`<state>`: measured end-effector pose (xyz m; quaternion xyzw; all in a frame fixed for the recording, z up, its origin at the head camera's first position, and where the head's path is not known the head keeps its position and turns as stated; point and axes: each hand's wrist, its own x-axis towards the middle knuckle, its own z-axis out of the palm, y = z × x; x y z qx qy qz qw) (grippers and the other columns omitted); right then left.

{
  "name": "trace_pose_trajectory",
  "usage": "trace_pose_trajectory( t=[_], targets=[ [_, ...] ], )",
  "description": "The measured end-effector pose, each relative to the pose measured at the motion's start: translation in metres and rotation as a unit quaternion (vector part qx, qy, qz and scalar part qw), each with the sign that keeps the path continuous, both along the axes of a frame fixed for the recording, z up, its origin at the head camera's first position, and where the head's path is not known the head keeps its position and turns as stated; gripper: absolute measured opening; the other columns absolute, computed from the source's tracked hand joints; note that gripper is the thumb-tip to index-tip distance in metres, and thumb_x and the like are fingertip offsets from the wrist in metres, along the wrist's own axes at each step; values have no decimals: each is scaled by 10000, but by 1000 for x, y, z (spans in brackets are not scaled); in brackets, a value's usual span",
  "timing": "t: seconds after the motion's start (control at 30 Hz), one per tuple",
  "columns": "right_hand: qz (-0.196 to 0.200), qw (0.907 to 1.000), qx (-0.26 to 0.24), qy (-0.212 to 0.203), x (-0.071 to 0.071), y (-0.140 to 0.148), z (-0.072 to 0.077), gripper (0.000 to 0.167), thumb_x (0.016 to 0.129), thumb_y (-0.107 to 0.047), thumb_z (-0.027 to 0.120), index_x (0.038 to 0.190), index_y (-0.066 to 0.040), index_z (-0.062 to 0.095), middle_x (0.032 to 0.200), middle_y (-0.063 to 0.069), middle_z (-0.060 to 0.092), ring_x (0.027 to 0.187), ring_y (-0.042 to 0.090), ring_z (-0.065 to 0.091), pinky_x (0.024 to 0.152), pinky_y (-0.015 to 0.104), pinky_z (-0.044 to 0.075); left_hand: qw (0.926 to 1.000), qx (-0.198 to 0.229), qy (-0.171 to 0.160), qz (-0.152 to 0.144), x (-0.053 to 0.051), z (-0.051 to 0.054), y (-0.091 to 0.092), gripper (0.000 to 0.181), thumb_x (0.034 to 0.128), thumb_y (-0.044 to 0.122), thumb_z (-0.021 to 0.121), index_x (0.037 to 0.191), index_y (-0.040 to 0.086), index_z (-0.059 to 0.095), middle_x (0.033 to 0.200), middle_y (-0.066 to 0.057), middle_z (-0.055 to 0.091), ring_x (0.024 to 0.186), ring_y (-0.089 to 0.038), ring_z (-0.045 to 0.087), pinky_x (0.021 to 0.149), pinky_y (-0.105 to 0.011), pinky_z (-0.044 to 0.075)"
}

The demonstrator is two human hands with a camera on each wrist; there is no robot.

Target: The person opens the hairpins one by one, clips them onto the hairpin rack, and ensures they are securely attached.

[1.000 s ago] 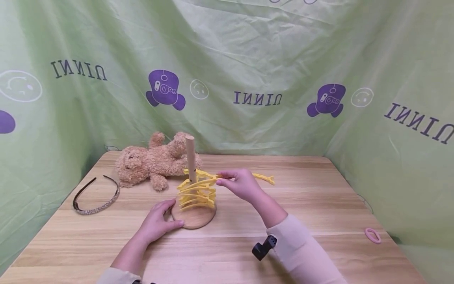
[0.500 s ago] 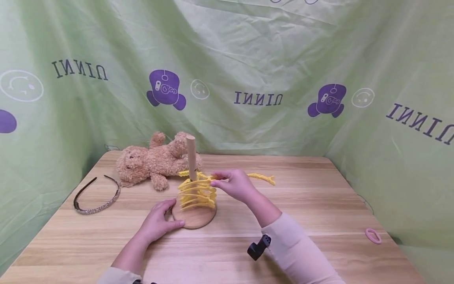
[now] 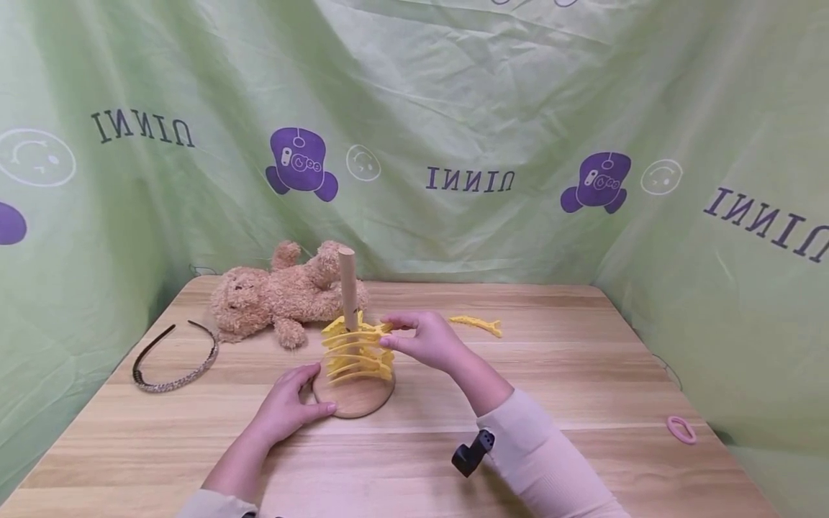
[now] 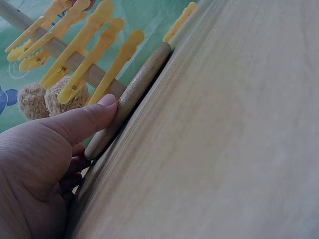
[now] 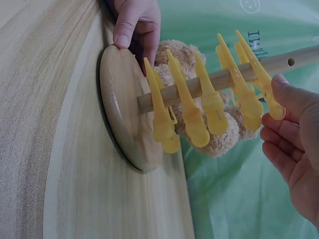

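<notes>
A round wooden base (image 3: 355, 401) carries an upright wooden post (image 3: 348, 288). Several yellow alligator hair clips (image 5: 209, 107) are clamped along the post, one above another. My left hand (image 3: 289, 406) grips the base's edge, thumb on top, as the left wrist view also shows. At the uppermost hair clip (image 5: 261, 77), my right hand (image 3: 427, 342) pinches the wide end between thumb and fingers. That clip's long prongs straddle the post; whether they clamp it I cannot tell. On the table behind my right hand lies another yellow hair clip (image 3: 476, 325).
A brown teddy bear (image 3: 285, 291) lies on its back behind the stand. To the left is a dark headband (image 3: 175, 381) with a sparkly band. A pink hair tie (image 3: 681, 430) lies near the table's right edge. Green printed cloth (image 3: 492, 230) encloses the table.
My right hand has moved a little left and slightly down, bringing the pinched hair clip further onto the post. My left hand has stayed on the base.
</notes>
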<state>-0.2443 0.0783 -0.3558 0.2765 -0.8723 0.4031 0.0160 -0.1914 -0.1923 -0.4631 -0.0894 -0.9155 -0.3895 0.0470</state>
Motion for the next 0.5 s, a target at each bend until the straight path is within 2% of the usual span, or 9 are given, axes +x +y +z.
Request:
trace_pose_trajectory(
  t=[0.33,0.5],
  targets=[
    [106,9993,-264,-247,2,6,-2,511,854,-287,766,1313,-115,625,1251,91,683,1181,294,615,1031,444,496,10000,-26,9,-16,1,0,-2,859,717,361,851,1367,-75,498,1388,-285,518,1323,-491,421,1119,-625,322],
    [-70,9990,-296,-336,3,19,-3,528,863,-303,749,1338,-126,603,1326,69,644,1261,299,565,1091,490,440,10000,-56,-20,-26,2,2,-2,862,719,369,851,1368,-75,497,1390,-279,521,1322,-486,427,1122,-617,325]
  ],
)
